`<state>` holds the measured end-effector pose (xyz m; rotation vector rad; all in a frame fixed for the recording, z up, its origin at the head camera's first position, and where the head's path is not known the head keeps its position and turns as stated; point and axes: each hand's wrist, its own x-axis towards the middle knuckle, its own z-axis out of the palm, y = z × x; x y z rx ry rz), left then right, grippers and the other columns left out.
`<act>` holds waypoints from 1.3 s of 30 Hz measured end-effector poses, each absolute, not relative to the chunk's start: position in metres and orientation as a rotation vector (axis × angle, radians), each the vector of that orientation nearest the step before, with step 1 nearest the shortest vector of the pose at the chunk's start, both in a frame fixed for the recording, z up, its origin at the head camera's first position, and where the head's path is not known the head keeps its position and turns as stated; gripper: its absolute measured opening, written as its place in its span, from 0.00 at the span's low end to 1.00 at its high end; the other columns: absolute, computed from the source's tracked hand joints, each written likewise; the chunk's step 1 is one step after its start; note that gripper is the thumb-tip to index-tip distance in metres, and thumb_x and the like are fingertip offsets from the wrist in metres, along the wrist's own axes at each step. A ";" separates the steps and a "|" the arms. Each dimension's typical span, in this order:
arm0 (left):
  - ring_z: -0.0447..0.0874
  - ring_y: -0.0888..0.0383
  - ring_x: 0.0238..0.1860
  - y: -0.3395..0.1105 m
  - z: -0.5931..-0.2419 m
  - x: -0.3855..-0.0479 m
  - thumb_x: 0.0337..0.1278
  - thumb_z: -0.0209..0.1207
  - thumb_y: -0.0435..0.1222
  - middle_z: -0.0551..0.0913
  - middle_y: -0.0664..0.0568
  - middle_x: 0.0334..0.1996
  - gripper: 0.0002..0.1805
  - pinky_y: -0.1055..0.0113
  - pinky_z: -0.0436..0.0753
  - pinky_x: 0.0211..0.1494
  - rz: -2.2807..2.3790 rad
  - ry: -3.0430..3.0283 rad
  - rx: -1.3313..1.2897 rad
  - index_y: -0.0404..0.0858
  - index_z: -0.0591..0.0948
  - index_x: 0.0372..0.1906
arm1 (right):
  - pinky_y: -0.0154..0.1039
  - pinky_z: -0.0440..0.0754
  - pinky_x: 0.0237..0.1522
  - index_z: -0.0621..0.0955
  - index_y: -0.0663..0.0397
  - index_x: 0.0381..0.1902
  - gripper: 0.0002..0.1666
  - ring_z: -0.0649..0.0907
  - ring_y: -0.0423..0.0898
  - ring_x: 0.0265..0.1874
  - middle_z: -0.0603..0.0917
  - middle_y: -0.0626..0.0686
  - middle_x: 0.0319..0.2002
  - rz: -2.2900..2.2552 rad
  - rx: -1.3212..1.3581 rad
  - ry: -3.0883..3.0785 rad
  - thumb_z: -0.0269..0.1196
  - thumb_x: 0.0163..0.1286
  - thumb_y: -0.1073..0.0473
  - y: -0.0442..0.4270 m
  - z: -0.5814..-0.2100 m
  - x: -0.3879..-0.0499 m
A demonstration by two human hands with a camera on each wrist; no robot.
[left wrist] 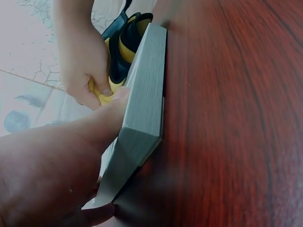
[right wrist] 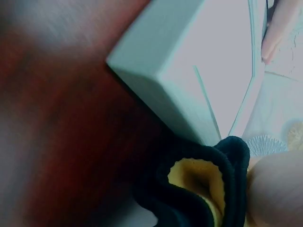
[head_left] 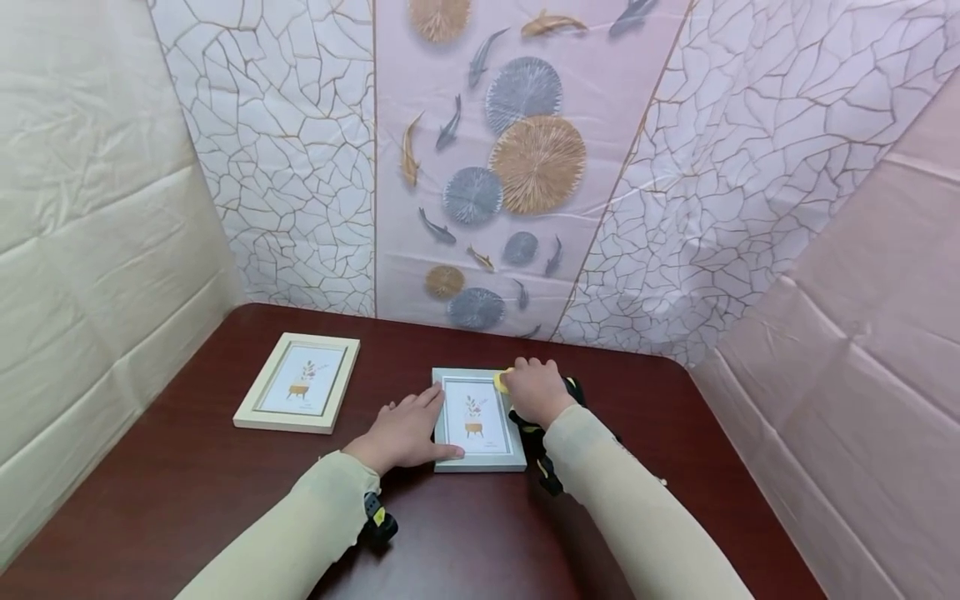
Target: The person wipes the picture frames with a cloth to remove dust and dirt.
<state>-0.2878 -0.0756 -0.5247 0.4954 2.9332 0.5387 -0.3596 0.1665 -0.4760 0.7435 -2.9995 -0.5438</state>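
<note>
A pale grey picture frame (head_left: 480, 466) with a potted-plant print lies face up on the dark red table. My left hand (head_left: 405, 429) rests at its left side, fingers along the edge and thumb on the lower front border. In the left wrist view that thumb (left wrist: 113, 113) touches the top of the frame, while a fingertip is at its side. My right hand (head_left: 536, 390) grips a yellow cloth (left wrist: 125, 52) with dark edges, at the frame's upper right corner. Folds of the cloth hang beside the frame's right edge; the right fingertips are partly hidden.
A cream picture frame (head_left: 343, 379) with a similar print lies on the table (head_left: 187, 492) to the left. Patterned fabric (head_left: 480, 242) hangs behind the table's far edge, with pale cloth walls on both sides. Each wrist wears a dark strap.
</note>
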 end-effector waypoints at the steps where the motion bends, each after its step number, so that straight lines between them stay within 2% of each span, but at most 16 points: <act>1: 0.63 0.40 0.83 -0.075 -0.525 -0.288 0.62 0.69 0.70 0.57 0.47 0.88 0.64 0.30 0.65 0.77 0.535 2.932 0.492 0.35 0.60 0.88 | 0.62 0.81 0.57 0.88 0.43 0.68 0.20 0.83 0.58 0.54 0.85 0.59 0.56 -0.551 0.753 -2.998 0.66 0.82 0.58 0.168 -0.477 -0.358; 8: 0.62 0.39 0.84 -0.076 -0.534 -0.290 0.63 0.68 0.70 0.55 0.46 0.89 0.64 0.28 0.64 0.77 0.532 2.926 0.479 0.35 0.58 0.89 | 0.57 0.83 0.51 0.84 0.41 0.75 0.25 0.85 0.56 0.52 0.85 0.59 0.57 -0.586 0.808 -2.986 0.62 0.84 0.58 0.177 -0.486 -0.333; 16: 0.62 0.39 0.84 -0.085 -0.531 -0.287 0.63 0.68 0.70 0.55 0.46 0.89 0.63 0.28 0.63 0.77 0.530 2.936 0.472 0.35 0.58 0.89 | 0.52 0.83 0.46 0.85 0.43 0.72 0.24 0.84 0.52 0.47 0.85 0.57 0.53 -0.613 0.928 -2.886 0.65 0.82 0.55 0.185 -0.490 -0.282; 23: 0.62 0.37 0.83 -0.087 -0.525 -0.291 0.63 0.68 0.70 0.56 0.45 0.88 0.63 0.27 0.64 0.75 0.533 2.955 0.513 0.34 0.59 0.88 | 0.49 0.80 0.38 0.87 0.43 0.67 0.23 0.81 0.50 0.40 0.84 0.54 0.46 -0.540 1.020 -2.794 0.68 0.76 0.59 0.199 -0.486 -0.247; 31: 0.61 0.37 0.83 -0.083 -0.528 -0.291 0.63 0.68 0.71 0.57 0.46 0.88 0.62 0.25 0.64 0.74 0.552 2.938 0.538 0.36 0.61 0.88 | 0.47 0.77 0.34 0.89 0.46 0.63 0.22 0.82 0.51 0.37 0.83 0.54 0.43 -0.548 1.013 -2.730 0.72 0.72 0.60 0.201 -0.482 -0.227; 39: 0.63 0.37 0.82 -0.080 -0.525 -0.286 0.62 0.68 0.71 0.58 0.47 0.88 0.62 0.24 0.65 0.71 0.590 2.952 0.565 0.38 0.62 0.88 | 0.45 0.76 0.32 0.91 0.48 0.61 0.20 0.78 0.48 0.31 0.83 0.53 0.38 -0.685 0.967 -2.699 0.73 0.74 0.53 0.194 -0.474 -0.220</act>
